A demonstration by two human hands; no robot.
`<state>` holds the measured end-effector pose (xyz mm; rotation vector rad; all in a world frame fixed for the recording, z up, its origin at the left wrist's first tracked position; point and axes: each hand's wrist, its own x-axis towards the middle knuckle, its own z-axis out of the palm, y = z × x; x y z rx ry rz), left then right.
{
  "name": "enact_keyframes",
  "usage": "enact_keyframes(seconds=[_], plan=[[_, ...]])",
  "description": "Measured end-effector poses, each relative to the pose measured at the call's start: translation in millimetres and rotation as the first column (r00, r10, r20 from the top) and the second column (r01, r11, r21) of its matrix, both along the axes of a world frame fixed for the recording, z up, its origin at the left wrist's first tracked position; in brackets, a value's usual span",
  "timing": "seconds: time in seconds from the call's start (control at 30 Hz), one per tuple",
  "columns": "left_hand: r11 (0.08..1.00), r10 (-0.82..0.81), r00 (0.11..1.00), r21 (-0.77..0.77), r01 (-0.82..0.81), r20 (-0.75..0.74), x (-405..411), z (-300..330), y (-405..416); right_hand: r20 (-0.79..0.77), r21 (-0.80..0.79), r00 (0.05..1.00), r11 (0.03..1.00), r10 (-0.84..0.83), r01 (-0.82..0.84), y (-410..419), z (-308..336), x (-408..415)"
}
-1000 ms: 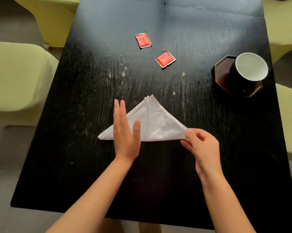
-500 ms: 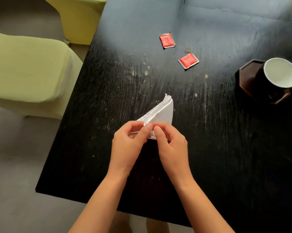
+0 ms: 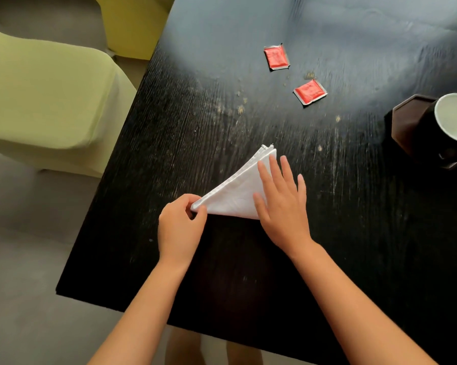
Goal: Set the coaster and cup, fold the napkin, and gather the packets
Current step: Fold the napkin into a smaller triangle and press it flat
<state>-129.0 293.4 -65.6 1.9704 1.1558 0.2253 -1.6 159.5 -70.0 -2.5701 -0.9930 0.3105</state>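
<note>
The white napkin (image 3: 235,194) lies folded into a narrow triangle at centre frame on the black table (image 3: 354,233). The left hand (image 3: 180,227) pinches its lower-left corner; the right hand (image 3: 281,204) presses flat on it, fingers straight. Two red packets (image 3: 276,57) (image 3: 310,91) sit apart toward upper centre. At the right edge, the cup (image 3: 454,122) stands on the dark coaster (image 3: 404,119).

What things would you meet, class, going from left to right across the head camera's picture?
Green chair → left hand → napkin → right hand → coaster → cup. The two red packets overlap these sideways, so they are left out.
</note>
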Motion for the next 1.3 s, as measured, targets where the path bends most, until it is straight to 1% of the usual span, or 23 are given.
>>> enact_keyframes(seconds=[0.07,0.17,0.2,0.23,0.27,0.33,0.37,0.43,0.5,0.6,0.73,0.83,0.93,1.07,1.13,1.17,1.2,1.23,1.27,1.3], plan=[[0.990,-0.020,0.998,0.137,0.028,-0.058,0.3,-4.7,-1.2,0.024,-0.142,0.995,0.986,0.097,-0.092,1.9,-11.5,10.6],[0.918,-0.092,0.994,0.382,0.109,-0.064,7.0,-9.4,-10.2,0.002,-0.237,0.983,0.955,0.185,-0.179,4.2,-22.9,18.4],[0.889,-0.154,0.986,0.428,0.166,-0.062,11.9,-9.9,-16.0,0.003,-0.247,0.980,0.950,0.198,-0.192,4.1,-25.1,18.5],[0.853,-0.233,0.968,0.459,0.250,-0.096,17.9,-11.0,-23.2,0.008,-0.250,0.979,0.948,0.205,-0.197,3.3,-26.5,18.0],[0.805,-0.313,0.935,0.475,0.354,-0.166,23.6,-12.7,-31.0,0.013,-0.247,0.978,0.949,0.206,-0.197,2.2,-27.1,17.6],[0.727,-0.420,0.850,0.444,0.524,-0.317,32.6,-19.8,-42.7,0.035,-0.229,0.979,0.955,0.201,-0.188,0.5,-26.8,18.7],[0.720,-0.447,0.818,0.396,0.569,-0.363,35.4,-24.7,-44.9,0.058,-0.219,0.978,0.958,0.203,-0.186,0.4,-26.4,21.1],[0.733,-0.458,0.789,0.327,0.596,-0.409,38.4,-35.1,-42.5,0.101,-0.209,0.969,0.957,0.225,-0.200,2.4,-26.0,29.1],[0.714,-0.464,0.768,0.326,0.619,-0.442,39.7,-41.8,-40.0,0.102,-0.231,0.957,0.942,0.271,-0.242,5.4,-29.4,38.5],[0.684,-0.485,0.752,0.343,0.644,-0.446,39.3,-49.5,-38.8,0.081,-0.261,0.949,0.925,0.306,-0.276,6.9,-39.3,44.2],[0.704,-0.490,0.773,0.340,0.624,-0.404,38.3,-55.5,-37.7,0.102,-0.244,0.954,0.936,0.284,-0.252,6.4,-47.4,42.0],[0.700,-0.514,0.751,0.303,0.647,-0.415,39.7,-51.8,-34.6,0.072,-0.274,0.954,0.926,0.290,-0.261,8.7,-43.1,42.2],[0.667,-0.541,0.724,0.306,0.679,-0.427,26.5,-47.2,-27.6,0.061,-0.292,0.944,0.910,0.325,-0.295,7.9,-33.6,45.7],[0.698,-0.479,0.729,0.292,0.654,-0.488,-11.5,-42.3,-15.1,0.134,-0.306,0.882,0.865,0.452,-0.397,8.4,-16.4,65.0],[0.750,-0.434,0.751,0.261,0.607,-0.498,-23.6,-37.6,-12.1,0.144,-0.321,0.849,0.835,0.509,-0.447,11.2,-9.3,75.0],[0.798,-0.394,0.788,0.250,0.549,-0.473,-25.7,-35.2,-11.7,0.141,-0.327,0.841,0.827,0.522,-0.458,13.5,-6.5,80.1],[0.865,-0.337,0.848,0.222,0.450,-0.409,-25.0,-32.0,-12.8,0.129,-0.342,0.840,0.819,0.527,-0.461,17.1,-3.8,85.1],[0.935,-0.251,0.915,0.167,0.314,-0.316,-22.8,-27.4,-14.9,0.107,-0.364,0.844,0.810,0.526,-0.459,21.4,-1.8,89.6],[0.982,-0.140,0.965,0.095,0.164,-0.220,-20.9,-22.4,-18.4,0.082,-0.386,0.850,0.803,0.521,-0.455,25.7,-0.1,92.6],[1.000,-0.016,0.991,0.017,0.018,-0.134,-17.9,-17.8,-22.3,0.062,-0.403,0.856,0.798,0.513,-0.449,29.5,0.7,95.5]])
